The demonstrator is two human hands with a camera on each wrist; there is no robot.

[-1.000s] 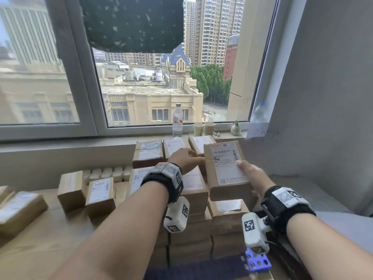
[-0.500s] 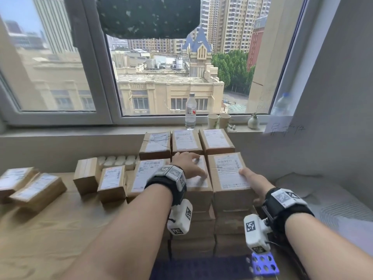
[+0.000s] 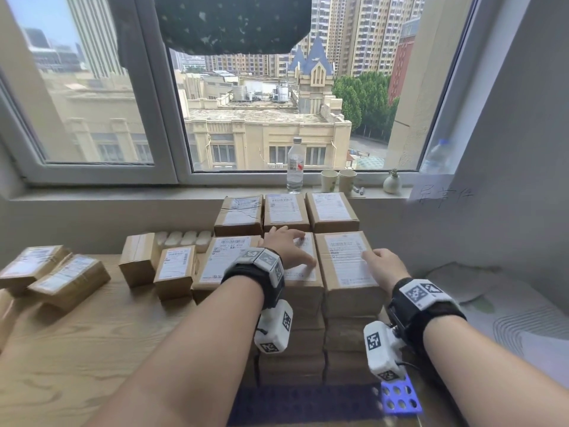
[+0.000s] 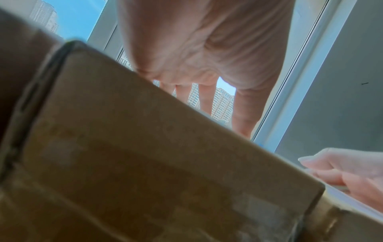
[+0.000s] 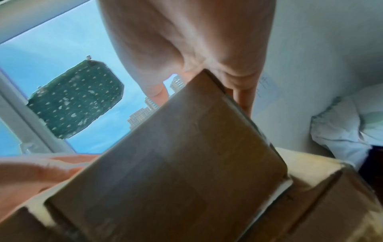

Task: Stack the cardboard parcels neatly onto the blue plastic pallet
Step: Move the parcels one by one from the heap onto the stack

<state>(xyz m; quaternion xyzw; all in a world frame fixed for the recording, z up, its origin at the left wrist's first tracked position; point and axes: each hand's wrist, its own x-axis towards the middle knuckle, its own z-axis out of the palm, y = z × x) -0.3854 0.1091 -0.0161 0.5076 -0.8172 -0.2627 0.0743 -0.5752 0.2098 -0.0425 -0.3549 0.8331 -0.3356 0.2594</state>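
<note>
- Now, square off the top layer: your right hand (image 3: 383,265) rests on the front right parcel (image 3: 348,263) with relaxed fingers spread over its label and right edge, gripping nothing, so nudge rather than lift.
- Your left hand (image 3: 288,246) lies flat on the middle front parcel (image 3: 303,272), fingers straight; press down lightly there so this column stays put while the neighbour slides.
- Line up the front faces and close the seam between the two boxes — their near edges look almost flush, and small pushes should suffice.
- Mind the height: the columns stand several boxes tall on the blue plastic pallet (image 3: 400,399), of which only a perforated corner shows, so a hard shove could, I judge, shear a column.
- More labelled parcels wait on the wooden table (image 3: 77,349) at left — two loose boxes (image 3: 55,278) lie furthest out.
- Behind, a water bottle (image 3: 295,164), two paper cups (image 3: 338,180) and a small vase (image 3: 391,182) stand on the windowsill, with bedding to your right.
</note>
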